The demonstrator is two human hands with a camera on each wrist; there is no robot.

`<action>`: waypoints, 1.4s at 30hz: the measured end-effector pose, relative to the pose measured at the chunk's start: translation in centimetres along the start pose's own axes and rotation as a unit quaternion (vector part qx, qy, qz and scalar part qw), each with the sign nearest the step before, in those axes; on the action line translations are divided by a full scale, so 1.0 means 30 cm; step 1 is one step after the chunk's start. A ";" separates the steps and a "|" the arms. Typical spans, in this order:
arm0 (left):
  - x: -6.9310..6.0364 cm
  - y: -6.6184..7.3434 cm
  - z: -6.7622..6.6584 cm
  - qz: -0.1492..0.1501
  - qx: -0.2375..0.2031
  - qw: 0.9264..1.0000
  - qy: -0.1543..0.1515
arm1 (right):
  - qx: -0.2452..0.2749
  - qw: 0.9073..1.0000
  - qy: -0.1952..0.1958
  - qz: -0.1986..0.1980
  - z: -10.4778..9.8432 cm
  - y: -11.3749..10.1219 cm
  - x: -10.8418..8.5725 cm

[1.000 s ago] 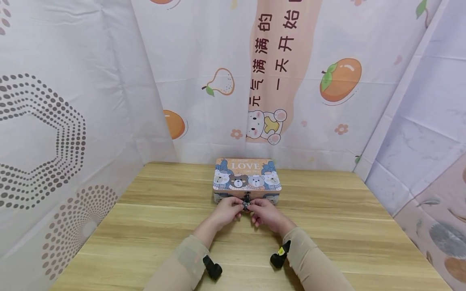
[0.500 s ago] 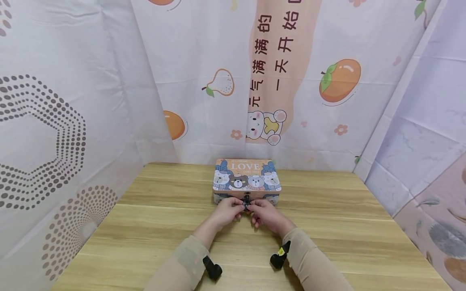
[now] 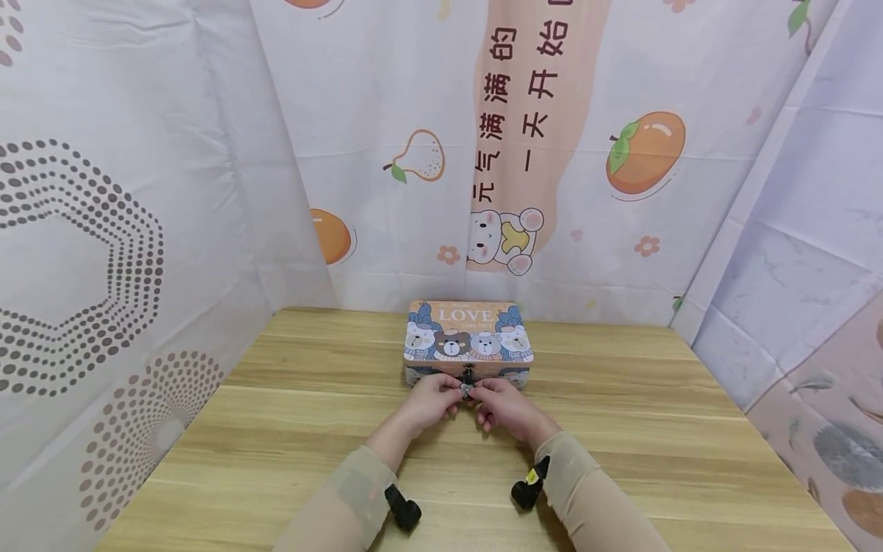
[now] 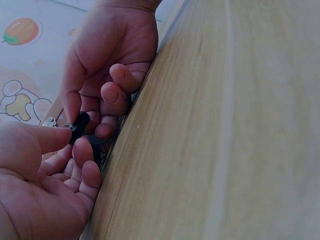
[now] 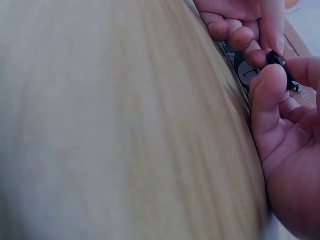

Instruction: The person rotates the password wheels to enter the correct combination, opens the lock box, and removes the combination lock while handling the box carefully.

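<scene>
A tin box (image 3: 469,337) with printed bears and the word LOVE on its lid stands closed toward the back of the table. At its front latch hangs a small black padlock (image 5: 282,70). From the left, my left hand (image 3: 432,399) pinches the padlock between thumb and fingers. My right hand (image 3: 509,405) pinches it from the right side, its other fingers curled below. In the left wrist view the padlock (image 4: 80,125) shows between both hands' fingertips, which cover much of it. Any marks on it are too small to read.
The wooden table (image 3: 310,445) spreads around the box. A printed curtain (image 3: 386,215) hangs right behind it, with more cloth at the left (image 3: 138,230) and right (image 3: 814,268). Black wrist cameras (image 3: 402,509) sit on both sleeves.
</scene>
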State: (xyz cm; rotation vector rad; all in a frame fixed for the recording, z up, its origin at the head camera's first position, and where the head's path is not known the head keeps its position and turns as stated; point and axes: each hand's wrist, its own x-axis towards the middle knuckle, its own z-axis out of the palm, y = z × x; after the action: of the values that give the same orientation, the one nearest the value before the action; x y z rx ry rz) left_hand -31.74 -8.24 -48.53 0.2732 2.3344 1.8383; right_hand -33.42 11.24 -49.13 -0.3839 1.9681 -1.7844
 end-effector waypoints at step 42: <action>0.007 -0.010 -0.003 0.000 0.000 1.000 0.000 | 0.045 0.999 0.011 0.015 -0.011 -0.006 -0.009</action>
State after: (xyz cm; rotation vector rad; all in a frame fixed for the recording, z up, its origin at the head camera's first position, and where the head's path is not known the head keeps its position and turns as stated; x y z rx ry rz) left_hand -31.98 -8.34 -48.78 0.2739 2.3345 1.8387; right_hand -33.38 11.65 -48.90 -0.3045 1.8899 -1.8586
